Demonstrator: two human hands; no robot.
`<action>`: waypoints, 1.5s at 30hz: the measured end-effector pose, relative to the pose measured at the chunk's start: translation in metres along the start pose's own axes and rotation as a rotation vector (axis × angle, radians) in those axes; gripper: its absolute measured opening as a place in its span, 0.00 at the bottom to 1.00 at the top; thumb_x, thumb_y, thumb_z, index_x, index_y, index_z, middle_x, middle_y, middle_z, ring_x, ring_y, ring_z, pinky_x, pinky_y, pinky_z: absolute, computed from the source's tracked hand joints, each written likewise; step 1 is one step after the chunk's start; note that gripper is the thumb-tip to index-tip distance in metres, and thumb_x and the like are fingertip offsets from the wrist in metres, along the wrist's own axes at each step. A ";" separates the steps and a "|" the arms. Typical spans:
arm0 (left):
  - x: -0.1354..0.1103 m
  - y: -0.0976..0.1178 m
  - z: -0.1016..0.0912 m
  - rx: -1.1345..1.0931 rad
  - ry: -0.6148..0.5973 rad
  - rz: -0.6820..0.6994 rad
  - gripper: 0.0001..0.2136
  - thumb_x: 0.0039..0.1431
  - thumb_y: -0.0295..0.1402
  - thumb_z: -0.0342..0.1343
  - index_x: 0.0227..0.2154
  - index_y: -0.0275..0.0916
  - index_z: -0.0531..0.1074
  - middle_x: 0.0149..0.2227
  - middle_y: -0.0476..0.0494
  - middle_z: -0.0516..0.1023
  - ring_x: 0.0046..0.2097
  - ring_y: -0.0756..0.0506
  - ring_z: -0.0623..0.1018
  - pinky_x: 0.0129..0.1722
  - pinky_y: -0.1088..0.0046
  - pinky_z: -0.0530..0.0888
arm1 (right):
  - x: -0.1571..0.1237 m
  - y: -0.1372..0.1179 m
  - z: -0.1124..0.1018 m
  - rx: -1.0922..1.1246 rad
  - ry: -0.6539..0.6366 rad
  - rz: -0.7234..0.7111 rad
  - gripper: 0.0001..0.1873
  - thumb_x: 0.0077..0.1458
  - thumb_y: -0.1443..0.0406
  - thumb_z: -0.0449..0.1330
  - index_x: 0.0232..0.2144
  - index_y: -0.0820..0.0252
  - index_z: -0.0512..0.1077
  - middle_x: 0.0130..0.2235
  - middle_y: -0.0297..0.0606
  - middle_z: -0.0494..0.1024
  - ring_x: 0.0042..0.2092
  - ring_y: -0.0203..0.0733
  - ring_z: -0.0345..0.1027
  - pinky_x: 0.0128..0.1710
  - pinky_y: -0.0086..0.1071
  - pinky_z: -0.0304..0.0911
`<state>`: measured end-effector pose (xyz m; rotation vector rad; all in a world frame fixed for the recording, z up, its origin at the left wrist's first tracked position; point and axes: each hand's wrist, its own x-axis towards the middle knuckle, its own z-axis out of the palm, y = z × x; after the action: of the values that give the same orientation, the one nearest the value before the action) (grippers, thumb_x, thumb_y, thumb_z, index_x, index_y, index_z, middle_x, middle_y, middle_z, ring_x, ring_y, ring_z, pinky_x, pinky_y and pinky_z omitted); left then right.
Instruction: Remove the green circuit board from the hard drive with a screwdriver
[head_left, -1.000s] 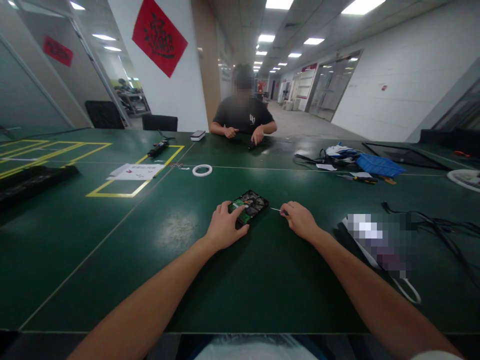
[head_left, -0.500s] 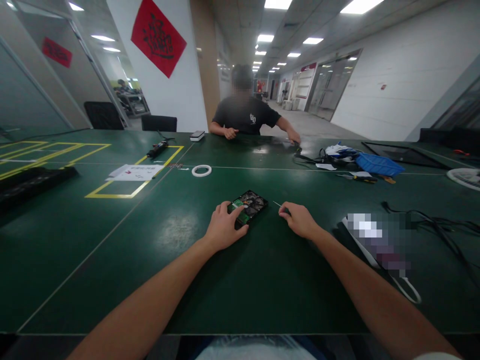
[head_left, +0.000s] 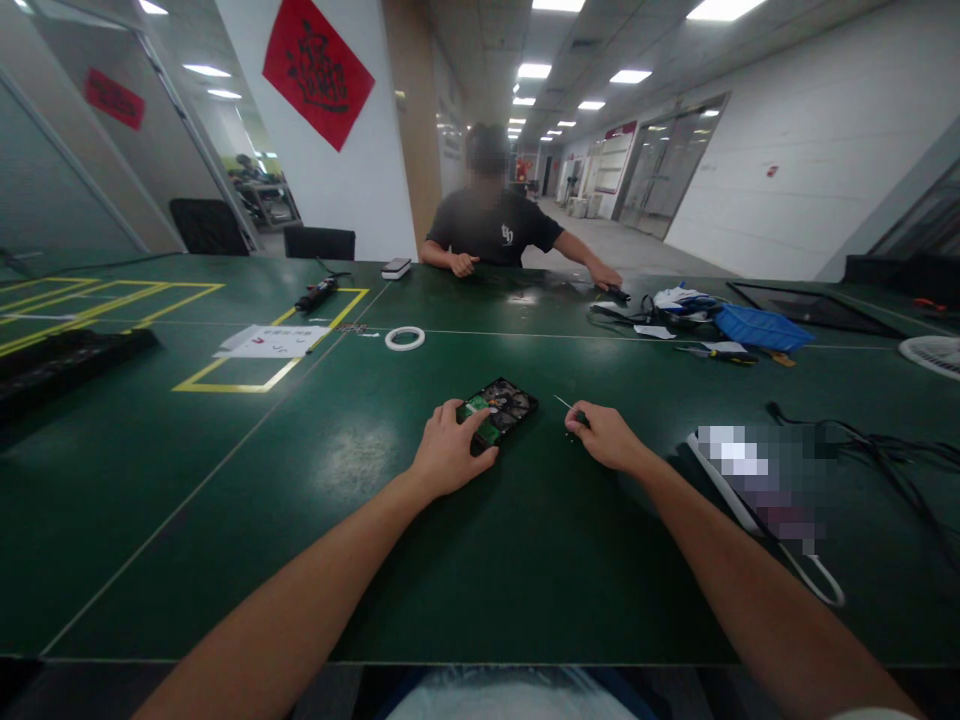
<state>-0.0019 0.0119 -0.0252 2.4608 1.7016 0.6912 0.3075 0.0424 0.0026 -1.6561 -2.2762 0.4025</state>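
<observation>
A hard drive [head_left: 511, 402] with a green circuit board lies on the green table in front of me. My left hand [head_left: 448, 450] grips its near left side, thumb at the near edge and fingers over the board. To the right of the drive, my right hand [head_left: 604, 434] is closed around a small screwdriver [head_left: 564, 402], whose thin shaft points up and left, apart from the drive. Most of its handle is hidden in my fingers. Tiny bright bits, perhaps screws [head_left: 568, 436], lie on the table just below that hand.
A roll of white tape [head_left: 405, 339] and a paper sheet [head_left: 271, 342] lie beyond, to the left. On the right are a blurred-out device [head_left: 757, 485], black cables [head_left: 877, 450], a blue basket [head_left: 763, 328] and pliers [head_left: 720, 353]. A person [head_left: 491, 220] sits opposite.
My right hand has shifted slightly right with the screwdriver, and small bits now show beneath it. My left hand stays on the drive. The person opposite has reached further right.
</observation>
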 end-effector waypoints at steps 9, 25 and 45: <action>0.004 -0.015 -0.001 -0.019 -0.043 0.045 0.30 0.57 0.46 0.61 0.63 0.51 0.66 0.66 0.37 0.57 0.65 0.29 0.62 0.60 0.47 0.65 | 0.005 0.024 -0.008 -0.005 0.111 0.118 0.10 0.65 0.62 0.55 0.42 0.58 0.74 0.39 0.41 0.79 0.39 0.43 0.72 0.40 0.35 0.62; 0.013 -0.032 -0.015 -0.064 -0.181 0.132 0.30 0.60 0.53 0.59 0.64 0.52 0.65 0.68 0.37 0.55 0.67 0.29 0.60 0.63 0.45 0.62 | -0.001 0.017 -0.011 0.041 0.003 -0.016 0.08 0.62 0.62 0.59 0.42 0.56 0.75 0.42 0.38 0.80 0.42 0.43 0.73 0.42 0.35 0.63; 0.029 0.027 -0.014 0.201 0.022 -0.116 0.43 0.57 0.69 0.40 0.56 0.33 0.69 0.53 0.26 0.72 0.56 0.27 0.67 0.54 0.49 0.61 | 0.004 0.017 -0.004 -0.018 0.062 0.044 0.10 0.65 0.62 0.55 0.42 0.59 0.75 0.45 0.44 0.78 0.46 0.46 0.72 0.46 0.38 0.64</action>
<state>0.0240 0.0253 0.0050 2.4624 1.9944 0.5626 0.3226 0.0519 -0.0004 -1.7066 -2.2087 0.3368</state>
